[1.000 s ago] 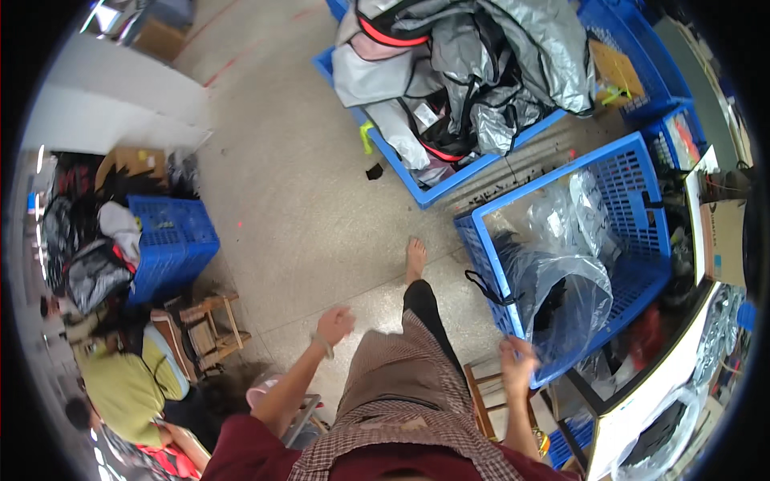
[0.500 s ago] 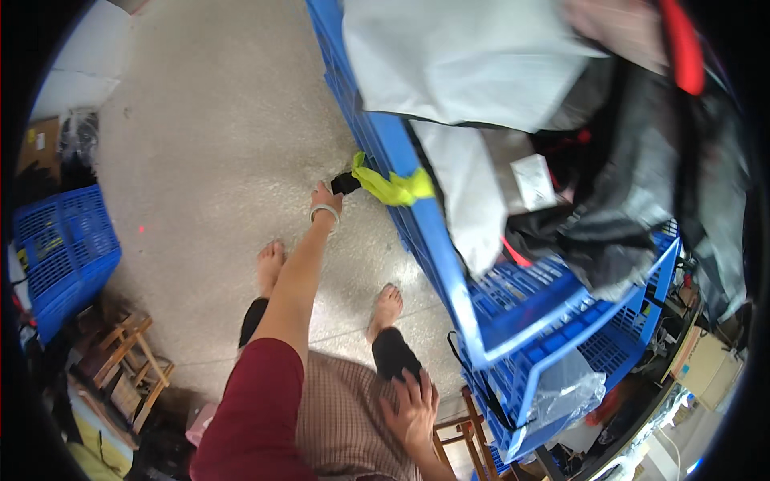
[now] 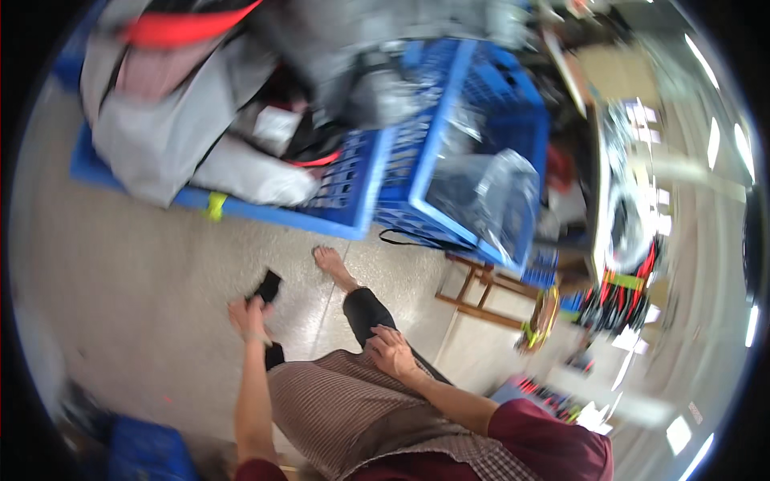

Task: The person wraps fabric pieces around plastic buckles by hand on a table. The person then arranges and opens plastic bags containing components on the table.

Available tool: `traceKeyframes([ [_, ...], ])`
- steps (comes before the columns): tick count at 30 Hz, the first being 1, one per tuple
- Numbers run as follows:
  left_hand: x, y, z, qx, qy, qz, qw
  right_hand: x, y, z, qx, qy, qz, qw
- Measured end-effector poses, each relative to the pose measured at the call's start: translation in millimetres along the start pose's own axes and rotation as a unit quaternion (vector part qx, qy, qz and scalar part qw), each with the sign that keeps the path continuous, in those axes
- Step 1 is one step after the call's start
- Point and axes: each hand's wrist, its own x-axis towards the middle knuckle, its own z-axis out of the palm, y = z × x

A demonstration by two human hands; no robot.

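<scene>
My left hand (image 3: pixel 249 315) is closed around a small, flat black piece (image 3: pixel 268 285), perhaps cloth, held above the floor. Its exact kind does not show. My right hand (image 3: pixel 391 353) rests on my knee, at the edge of a checked apron (image 3: pixel 329 401), fingers loosely apart and holding nothing. Ahead of both hands stands a blue plastic crate (image 3: pixel 273 221), heaped with grey and black fabric pieces (image 3: pixel 160 144) with red trim. A yellow-green strip (image 3: pixel 214 206) is tied on the crate's near rim, apart from my left hand.
A second blue crate (image 3: pixel 417 188) holds clear plastic bags (image 3: pixel 489 192). Beside it on the right is a wooden stool (image 3: pixel 481 297). Another blue crate (image 3: pixel 148 449) sits at lower left. A long workbench edge (image 3: pixel 597 192) runs along the right. My bare foot (image 3: pixel 333 264) is near the crates.
The view has swung right, so the crates appear farther left. My left hand, still holding the black piece, is now farther from the yellow-green strip. My right hand stays on the knee.
</scene>
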Motion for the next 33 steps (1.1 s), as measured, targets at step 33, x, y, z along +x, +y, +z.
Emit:
traceKeyframes([
  [33, -465.2, 57.0, 799.9, 0.401, -0.133, 0.645, 0.636, -300.4, 644.9, -178.1, 0.045, 0.240, 0.750, 0.614],
])
